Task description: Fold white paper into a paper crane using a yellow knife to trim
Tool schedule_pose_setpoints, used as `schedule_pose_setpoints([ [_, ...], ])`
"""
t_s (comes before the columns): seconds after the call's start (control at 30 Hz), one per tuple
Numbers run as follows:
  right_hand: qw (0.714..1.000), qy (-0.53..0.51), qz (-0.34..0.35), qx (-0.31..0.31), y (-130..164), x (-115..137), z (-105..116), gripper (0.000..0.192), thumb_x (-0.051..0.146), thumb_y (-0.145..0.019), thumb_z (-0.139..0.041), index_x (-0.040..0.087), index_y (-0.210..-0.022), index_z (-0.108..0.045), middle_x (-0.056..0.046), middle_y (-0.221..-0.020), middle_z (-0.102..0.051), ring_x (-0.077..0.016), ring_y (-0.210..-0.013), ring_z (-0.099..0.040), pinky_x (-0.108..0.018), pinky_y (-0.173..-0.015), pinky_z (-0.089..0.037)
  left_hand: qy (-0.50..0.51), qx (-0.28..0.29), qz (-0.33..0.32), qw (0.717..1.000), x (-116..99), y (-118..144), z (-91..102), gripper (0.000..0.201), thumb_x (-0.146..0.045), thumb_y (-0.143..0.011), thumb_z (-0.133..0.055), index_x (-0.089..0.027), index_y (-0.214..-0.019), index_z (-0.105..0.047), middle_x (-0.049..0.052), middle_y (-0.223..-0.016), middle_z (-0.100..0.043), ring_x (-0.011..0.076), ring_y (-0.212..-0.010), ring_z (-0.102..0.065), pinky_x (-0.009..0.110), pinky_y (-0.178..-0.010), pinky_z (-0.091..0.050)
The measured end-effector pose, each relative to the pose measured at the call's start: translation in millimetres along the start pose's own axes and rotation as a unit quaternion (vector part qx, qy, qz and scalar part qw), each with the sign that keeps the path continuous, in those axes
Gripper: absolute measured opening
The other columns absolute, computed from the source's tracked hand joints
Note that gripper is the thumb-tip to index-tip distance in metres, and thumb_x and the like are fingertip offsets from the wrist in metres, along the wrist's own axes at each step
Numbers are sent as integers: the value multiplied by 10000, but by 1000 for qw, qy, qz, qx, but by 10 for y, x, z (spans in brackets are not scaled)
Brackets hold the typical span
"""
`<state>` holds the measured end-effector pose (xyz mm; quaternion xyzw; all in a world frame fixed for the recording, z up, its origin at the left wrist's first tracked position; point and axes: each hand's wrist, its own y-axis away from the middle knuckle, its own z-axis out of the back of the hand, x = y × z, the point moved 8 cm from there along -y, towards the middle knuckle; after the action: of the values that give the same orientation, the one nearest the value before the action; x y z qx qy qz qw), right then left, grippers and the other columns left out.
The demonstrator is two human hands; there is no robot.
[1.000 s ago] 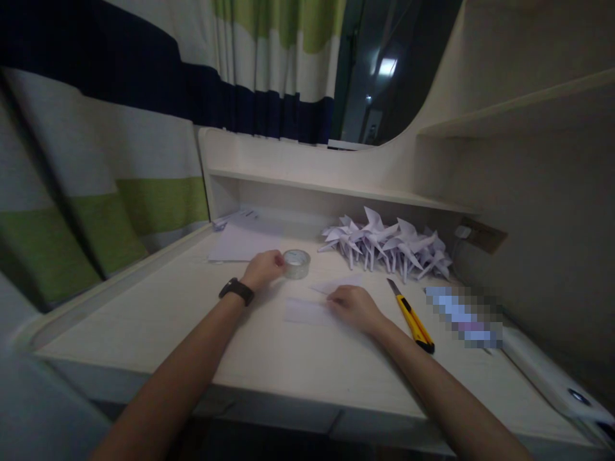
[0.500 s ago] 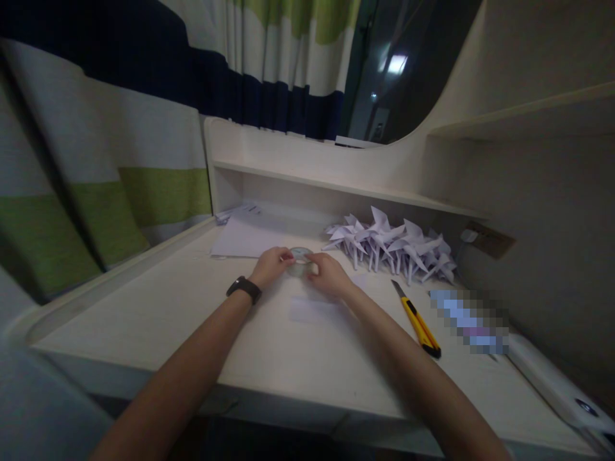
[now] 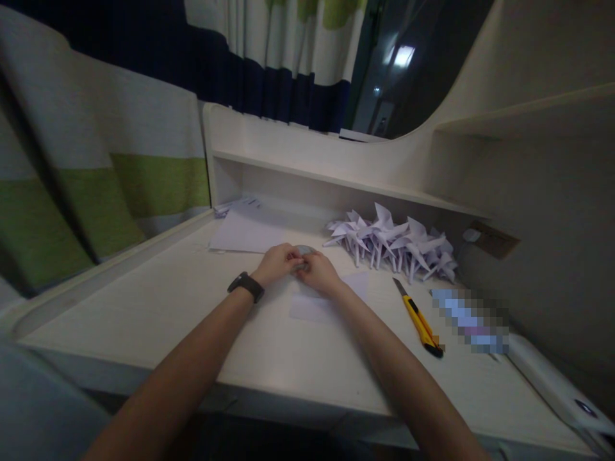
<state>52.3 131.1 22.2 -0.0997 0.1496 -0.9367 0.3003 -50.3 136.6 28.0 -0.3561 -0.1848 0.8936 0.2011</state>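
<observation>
Left hand: the left hand (image 3: 277,264), a dark watch (image 3: 245,285) on its wrist, sits at the centre of the frame, fingers curled around the tape roll (image 3: 302,251).
Right hand: the right hand (image 3: 319,272) meets it there, fingertips pinched at the roll's near edge; whether they hold a loose tape end I cannot tell.
Tape roll: centre of the frame, resting on the desk (image 3: 144,301), mostly hidden by both hands.
Paper strip: a paper strip (image 3: 312,307) lies just below the hands.
Knife: a yellow utility knife (image 3: 417,318) lies to the right, its blade looking extended.
Pinwheels: folded paper pinwheels (image 3: 391,242) are heaped right of centre.
Risk: clear tape in this dim light could stick to itself or tear crooked; a sweeping forearm could catch the blade.
</observation>
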Motion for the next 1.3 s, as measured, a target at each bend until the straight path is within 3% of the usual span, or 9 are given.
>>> schedule_pose_setpoints([
  [0.33, 999, 24, -21, 11, 36, -99, -12, 305, 445, -791, -617, 171, -881, -714, -105, -899, -702, -238, -864, -633, -278, -734, -449, -45, -10, -25, 999, -92, 33, -20, 143, -269, -814, -566, -157, -784, -650, 57, -806, -642, 198, -783, -592, 294, -717, -437],
  [0.63, 998, 39, -36, 27, 14, -90, -9, 353, 488, -799, -577, 182, -907, -715, -112, -933, -711, -252, -877, -639, -288, -730, -442, -101, 1, -18, 995, -125, 58, -28, 128, -249, -828, -548, -162, -786, -633, 73, -832, -645, 214, -802, -602, 297, -717, -440],
  [1.0, 994, 75, -72, 42, -1, -93, -24, 360, 396, -858, -425, 193, -908, -718, -116, -931, -719, -249, -873, -666, -293, -727, -470, -162, -4, -48, 986, -423, 156, -80, 149, -141, -842, -484, -121, -789, -622, 117, -857, -643, 229, -851, -598, 315, -786, -453],
  [1.3, 995, 56, -74, 21, 7, -113, -43, 378, 430, -873, -418, 202, -910, -717, -117, -930, -716, -256, -883, -660, -309, -737, -472, -166, 9, -67, 984, -397, 119, -98, 171, -138, -841, -473, -121, -779, -632, 122, -857, -653, 228, -859, -595, 317, -788, -453],
])
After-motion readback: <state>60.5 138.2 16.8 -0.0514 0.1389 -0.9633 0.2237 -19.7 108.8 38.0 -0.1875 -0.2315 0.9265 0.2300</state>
